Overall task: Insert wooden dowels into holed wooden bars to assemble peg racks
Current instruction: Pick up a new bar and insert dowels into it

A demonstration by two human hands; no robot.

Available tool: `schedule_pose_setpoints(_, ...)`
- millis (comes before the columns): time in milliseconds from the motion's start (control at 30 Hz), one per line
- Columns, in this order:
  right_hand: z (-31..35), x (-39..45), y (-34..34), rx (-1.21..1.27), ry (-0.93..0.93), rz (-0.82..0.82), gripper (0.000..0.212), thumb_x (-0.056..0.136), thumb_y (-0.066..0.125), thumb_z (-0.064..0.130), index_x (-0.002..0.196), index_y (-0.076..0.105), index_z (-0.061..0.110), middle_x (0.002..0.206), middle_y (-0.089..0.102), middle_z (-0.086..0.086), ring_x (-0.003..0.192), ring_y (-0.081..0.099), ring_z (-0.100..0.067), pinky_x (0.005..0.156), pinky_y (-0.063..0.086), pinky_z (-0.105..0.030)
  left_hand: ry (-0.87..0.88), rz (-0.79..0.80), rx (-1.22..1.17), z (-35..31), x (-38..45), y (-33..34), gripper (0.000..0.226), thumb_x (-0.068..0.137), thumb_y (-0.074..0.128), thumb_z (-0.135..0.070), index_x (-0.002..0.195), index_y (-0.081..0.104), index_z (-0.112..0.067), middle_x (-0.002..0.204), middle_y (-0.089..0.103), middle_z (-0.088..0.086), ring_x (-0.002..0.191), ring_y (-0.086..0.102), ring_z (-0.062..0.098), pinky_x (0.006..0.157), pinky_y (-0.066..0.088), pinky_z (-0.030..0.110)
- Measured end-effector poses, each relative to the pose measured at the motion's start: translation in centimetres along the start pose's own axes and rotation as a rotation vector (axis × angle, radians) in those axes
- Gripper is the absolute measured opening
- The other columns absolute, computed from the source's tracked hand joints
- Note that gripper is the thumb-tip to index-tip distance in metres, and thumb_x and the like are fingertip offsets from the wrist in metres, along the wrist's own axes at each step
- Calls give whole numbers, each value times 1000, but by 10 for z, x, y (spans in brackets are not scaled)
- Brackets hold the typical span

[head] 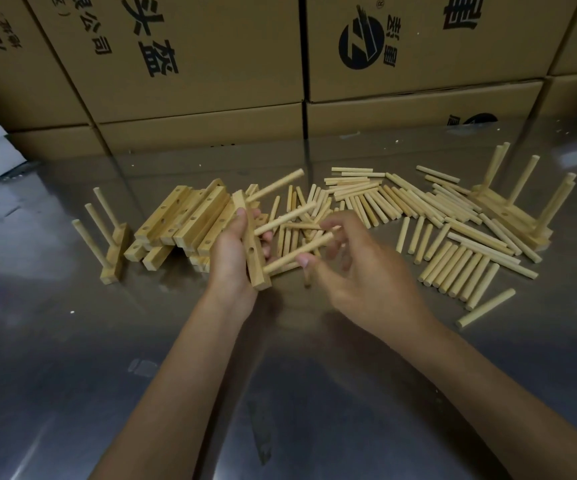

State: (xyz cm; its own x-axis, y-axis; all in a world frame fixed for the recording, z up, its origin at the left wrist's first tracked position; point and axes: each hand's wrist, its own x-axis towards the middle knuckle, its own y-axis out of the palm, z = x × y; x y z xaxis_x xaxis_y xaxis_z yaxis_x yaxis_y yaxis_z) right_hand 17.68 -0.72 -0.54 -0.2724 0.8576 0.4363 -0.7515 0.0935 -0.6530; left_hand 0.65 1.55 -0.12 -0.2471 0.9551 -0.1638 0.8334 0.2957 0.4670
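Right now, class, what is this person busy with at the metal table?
A person is building peg racks. The left hand grips a holed wooden bar with three dowels already sticking out of it. The right hand touches the nearest of those dowels, its thumb against it; the fingers are blurred. Unused bars are piled on the left, loose dowels spread on the right, and a finished rack stands at the far left on the table.

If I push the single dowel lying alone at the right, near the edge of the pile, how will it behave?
The lone dowel is round and smooth, so it would probably roll sideways. The metal table looks glossy, so it may also slide easily. It looks stiff and light.
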Motion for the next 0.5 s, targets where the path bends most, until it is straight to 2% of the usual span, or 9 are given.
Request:
schedule_pose_setpoints(33,0,2,1,89,83,3,38,84,59,62,108,51,34,78,59,15,64,55,0,49,39,-18,0,11,-56,-2,1,-1,32,107,39,-38,114,59,-15,67,53,-1,58,46,11,63,43,26)
schedule_pose_setpoints(100,0,3,7,284,233,87,38,81,61,65,94,60,30,75,66,5,63,59,-1,56,46,-23,10,65,-112,-3,-1,0,30,107,37,-38,116,56,-16,72,55,-1,63,50,11,68,48,27)
schedule_pose_setpoints(200,3,0,18,517,317,164,34,85,61,60,92,67,28,76,71,-1,59,62,-5,54,48,-23,25,164,-68,2,-5,5,30,107,36,-38,122,51,-17,76,58,-1,64,54,12,68,50,29)
schedule_pose_setpoints(300,4,-1,20,605,321,115,24,90,64,49,91,68,25,74,71,-4,56,62,-8,52,47,-19,23,221,-88,7,-8,10,31,107,35,-37,126,51,-17,77,61,0,66,56,14,70,51,31)
schedule_pose_setpoints(400,2,2,16,616,335,67,15,89,71,36,91,71,21,75,71,-6,66,68,-16,56,49,-20,15,228,-117,10,-8,10,31,107,36,-36,126,52,-18,77,64,0,68,57,14,71,54,31)
schedule_pose_setpoints(500,4,3,13,576,315,42,8,86,73,26,89,74,18,71,70,-2,57,57,0,52,42,-11,13,218,-110,12,-5,9,33,107,37,-40,125,53,-19,85,68,3,75,62,17,84,55,40)
